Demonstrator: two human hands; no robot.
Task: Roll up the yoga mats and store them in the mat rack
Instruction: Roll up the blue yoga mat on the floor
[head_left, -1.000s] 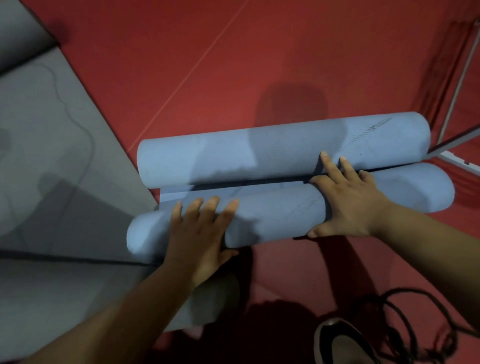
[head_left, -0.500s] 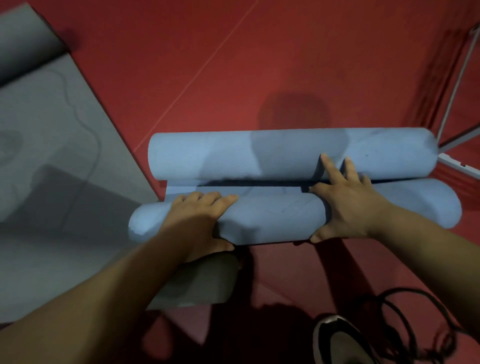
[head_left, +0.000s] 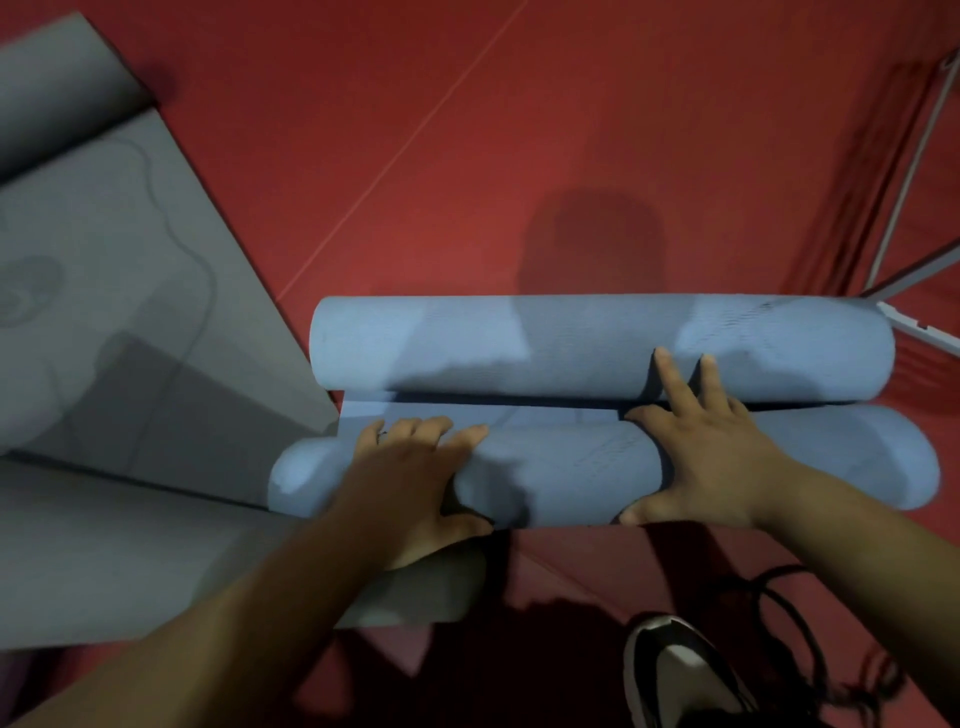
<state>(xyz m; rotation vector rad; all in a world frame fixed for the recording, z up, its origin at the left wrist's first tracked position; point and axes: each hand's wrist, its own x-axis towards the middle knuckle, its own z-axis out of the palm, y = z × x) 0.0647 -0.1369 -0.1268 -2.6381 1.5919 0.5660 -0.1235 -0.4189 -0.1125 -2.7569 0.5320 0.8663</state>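
Note:
A light blue yoga mat lies on the red floor, rolled from both ends into two parallel rolls. The near roll (head_left: 571, 467) lies under both my hands, and the far roll (head_left: 571, 345) lies just beyond it. A thin flat strip of mat (head_left: 467, 410) shows between them. My left hand (head_left: 410, 473) is curled over the near roll's left part. My right hand (head_left: 696, 447) presses flat on the near roll, and its fingertips touch the far roll. A grey yoga mat (head_left: 119, 312) lies spread out at the left, with its far end rolled (head_left: 57, 88).
A white metal frame (head_left: 914, 322) stands at the right edge on the red floor (head_left: 467, 156). A black and white shoe (head_left: 680, 675) and a dark tangled cord (head_left: 810, 634) are at the bottom right. A rolled grey end (head_left: 415, 592) sits beneath my left wrist.
The gap between the two blue rolls has narrowed. My left hand has curled further over the near roll. My right hand's fingers have reached onto the far roll.

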